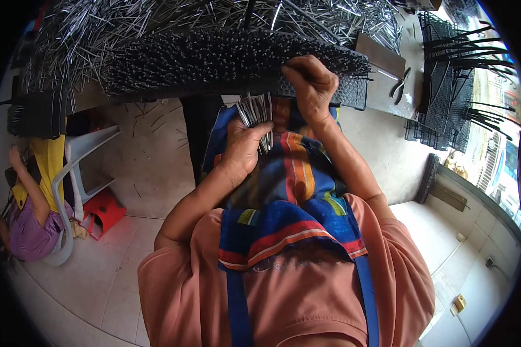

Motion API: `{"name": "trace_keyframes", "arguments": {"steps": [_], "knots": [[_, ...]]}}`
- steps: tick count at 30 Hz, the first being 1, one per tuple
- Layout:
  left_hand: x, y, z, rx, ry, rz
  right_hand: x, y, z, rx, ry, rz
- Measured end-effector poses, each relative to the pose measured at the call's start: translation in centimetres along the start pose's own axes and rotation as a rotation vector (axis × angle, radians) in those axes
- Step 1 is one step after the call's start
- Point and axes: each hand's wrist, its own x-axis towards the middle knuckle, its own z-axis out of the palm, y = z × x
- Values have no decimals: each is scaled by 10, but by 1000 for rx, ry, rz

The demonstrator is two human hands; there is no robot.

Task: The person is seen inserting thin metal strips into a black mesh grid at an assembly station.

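My left hand (241,148) is closed around a bundle of thin metal strips (257,109), held above my lap in front of the work surface. Its thumb lies across the strips, and their upper ends fan out a little. Over the right part of a long black rack (355,92), my right hand (315,88) has its fingers pinched together; whatever is between them is too small to make out. Dense rows of upright thin pieces (214,65) fill most of the rack. Bare perforated grid shows at its right end, below and beside my right hand.
Loose metal strips (93,34) are heaped behind the rack. Pliers (399,87) lie on the right of the table (382,99). Black wire racks with rods (445,87) stand at far right. At left sits another person (35,214) on a grey chair (87,144), near a red bag (105,213).
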Motion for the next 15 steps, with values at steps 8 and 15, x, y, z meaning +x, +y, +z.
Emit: {"name": "trace_keyframes", "arguments": {"steps": [8, 15], "knots": [[6, 3, -5, -13, 15, -65, 5, -5, 10, -294, -77, -180], [11, 3, -8, -86, -13, -101, 6, -14, 2, -503, -187, -302]]}}
